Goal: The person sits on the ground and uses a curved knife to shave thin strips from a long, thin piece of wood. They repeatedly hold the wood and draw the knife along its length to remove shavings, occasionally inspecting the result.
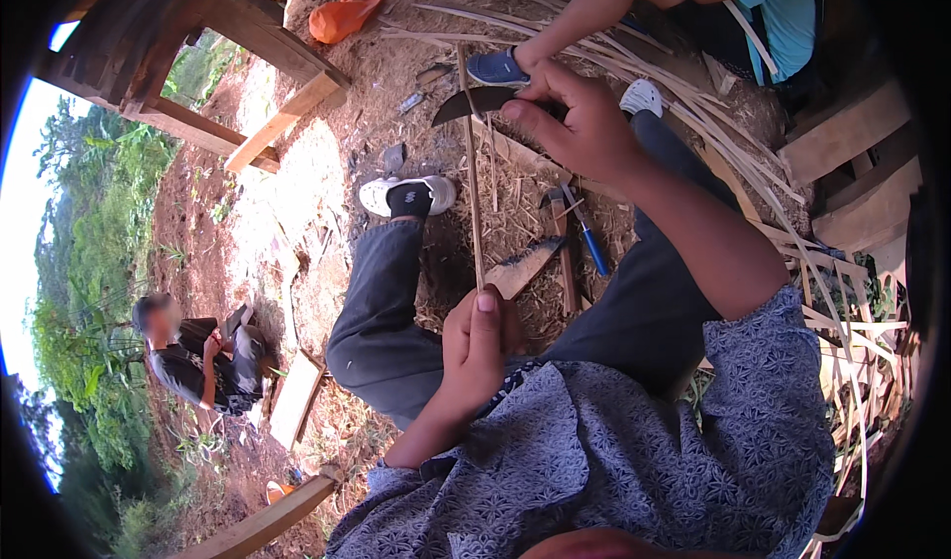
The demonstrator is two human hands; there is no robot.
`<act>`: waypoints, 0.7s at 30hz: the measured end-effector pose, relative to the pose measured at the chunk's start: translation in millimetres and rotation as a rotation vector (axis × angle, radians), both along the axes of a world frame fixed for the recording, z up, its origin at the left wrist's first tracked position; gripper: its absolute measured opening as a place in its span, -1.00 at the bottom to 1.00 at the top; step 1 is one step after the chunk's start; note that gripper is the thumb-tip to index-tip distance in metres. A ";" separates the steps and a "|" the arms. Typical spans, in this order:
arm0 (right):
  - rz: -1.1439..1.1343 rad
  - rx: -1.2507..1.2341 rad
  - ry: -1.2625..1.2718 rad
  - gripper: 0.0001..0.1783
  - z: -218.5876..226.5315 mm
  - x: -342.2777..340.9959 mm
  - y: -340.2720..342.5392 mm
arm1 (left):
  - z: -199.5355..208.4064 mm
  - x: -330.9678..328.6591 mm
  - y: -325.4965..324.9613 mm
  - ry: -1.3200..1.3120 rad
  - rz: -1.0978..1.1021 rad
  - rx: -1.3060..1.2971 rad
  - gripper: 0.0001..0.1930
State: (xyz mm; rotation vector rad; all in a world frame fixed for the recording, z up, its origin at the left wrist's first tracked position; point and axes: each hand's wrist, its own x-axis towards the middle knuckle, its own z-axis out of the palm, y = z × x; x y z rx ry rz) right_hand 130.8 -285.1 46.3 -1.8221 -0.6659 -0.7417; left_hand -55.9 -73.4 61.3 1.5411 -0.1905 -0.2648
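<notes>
In my left hand [474, 339], closed with the thumb on top, is the lower end of a long thin wooden strip [473, 192]. The strip runs away from me between my knees. My right hand [575, 115] grips a knife by its handle, which the fingers mostly hide. Its dark curved blade [458, 109] points left and crosses the strip near the far end, seemingly touching it.
Between my legs lie a wooden-handled tool [569, 267], a blue-handled tool [594, 250], a charred wood piece [527, 268] and shavings. Long pale strips [684, 93] spread at right. A person [768, 9] sits at far right, another [213, 356] at left. An orange bag [345, 16] lies far off.
</notes>
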 end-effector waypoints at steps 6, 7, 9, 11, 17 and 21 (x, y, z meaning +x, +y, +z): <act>-0.805 0.323 -0.011 -0.84 38.3 73.4 -109.6 | -23.3 -46.9 9.5 0.090 -0.075 -0.024 -0.52; -0.658 0.370 0.124 -0.78 35.7 67.8 -101.3 | -31.3 -45.1 18.1 0.150 -0.001 -0.070 -0.52; -0.358 0.449 0.413 -0.65 15.9 42.4 -79.3 | -26.1 -29.7 19.9 0.044 0.079 0.135 -0.55; -0.125 0.375 0.624 -0.55 5.4 23.2 -57.9 | -29.2 -21.4 24.3 0.005 0.084 0.300 -0.54; 0.126 -0.156 0.781 -0.65 -28.1 -35.2 -8.5 | -36.1 -22.3 42.4 -0.050 0.010 0.783 -0.58; 0.274 -0.359 1.007 -0.78 -40.1 -41.7 -9.1 | -98.2 -31.2 70.8 -0.100 -0.109 1.172 -0.67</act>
